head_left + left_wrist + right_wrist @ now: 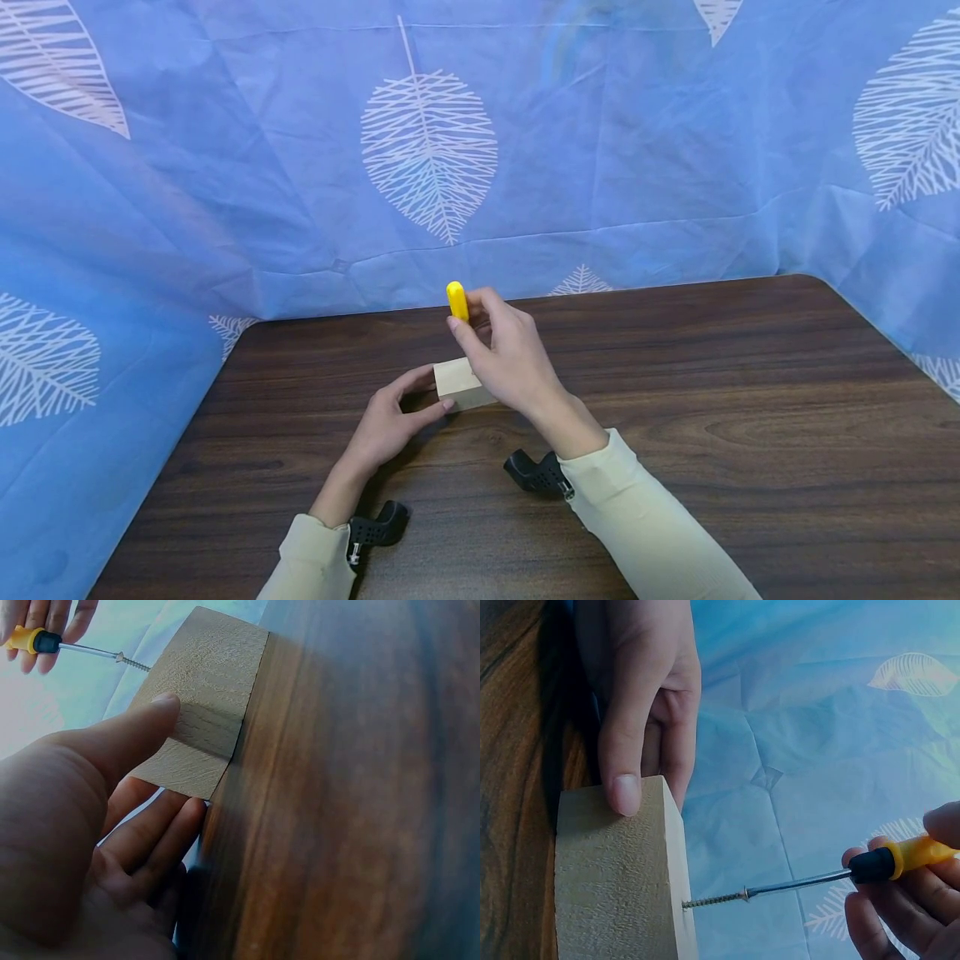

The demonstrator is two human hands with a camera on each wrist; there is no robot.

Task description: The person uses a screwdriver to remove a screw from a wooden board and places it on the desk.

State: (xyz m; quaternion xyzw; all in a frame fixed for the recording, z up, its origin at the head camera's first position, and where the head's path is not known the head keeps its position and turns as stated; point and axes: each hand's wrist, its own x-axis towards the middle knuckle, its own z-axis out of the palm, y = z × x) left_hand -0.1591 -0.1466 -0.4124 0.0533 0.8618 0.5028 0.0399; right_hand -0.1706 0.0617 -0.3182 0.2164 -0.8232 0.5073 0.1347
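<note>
A pale wooden block point(454, 380) rests on the table, steadied at its left end by my left hand point(384, 427), thumb on the near side and fingers round the other. From the block's upper face a screw point(717, 900) stands up, its tip in the wood and most of its thread exposed. The tip of a screwdriver point(802, 884) meets the screw head, shaft and screw nearly in line. My right hand point(519, 357) pinches the yellow and black handle between thumb and fingers above the block. In the head view, that hand hides the screw and the block's right end.
The dark wood-grain table point(750, 417) extends on both sides of the block. Behind it hangs a blue cloth point(300, 150) with white leaf prints. Black wrist mounts point(534, 472) sit under both cream sleeves point(645, 517), close to the tabletop.
</note>
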